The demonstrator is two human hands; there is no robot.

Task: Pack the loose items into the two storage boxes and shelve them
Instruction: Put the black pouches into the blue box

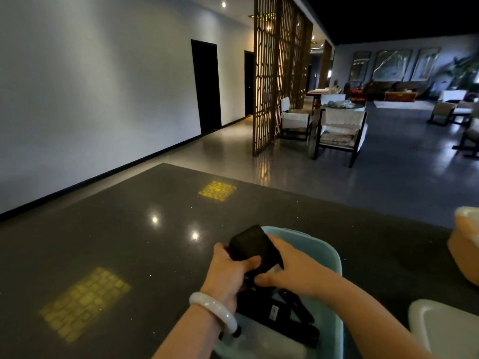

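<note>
- Black wallet-like pouch (pixel 252 248) sits between our two hands, held above the pale blue storage box (pixel 328 257), over its far half.
- Its long axis runs from the near right, down between our hands, up to the far left; the rounded free end points away from us and tilts upward, clear of both hands.
- Our left hand (pixel 228 270) grips the pouch's near left edge, fingers curled over its face and the thumb side underneath.
- Our right hand (pixel 290 268) holds the near right side, fingers curled round the lower end; how the thumb lies we cannot tell.
- A white bangle (pixel 215 310) circles our left wrist, just behind the grip.
- Below the grip, inside the blue box, lie dark straps (pixel 282 314), one with a small white label.
- The box stands on a dark speckled counter (pixel 103 242), which stretches left of and beyond the grip, with two yellow patterned patches of light on it.
- Well to the right of the grip, an orange storage box (pixel 464 257) stands at the counter's edge, and a white lid-like piece (pixel 445 330) lies nearer to us.
</note>
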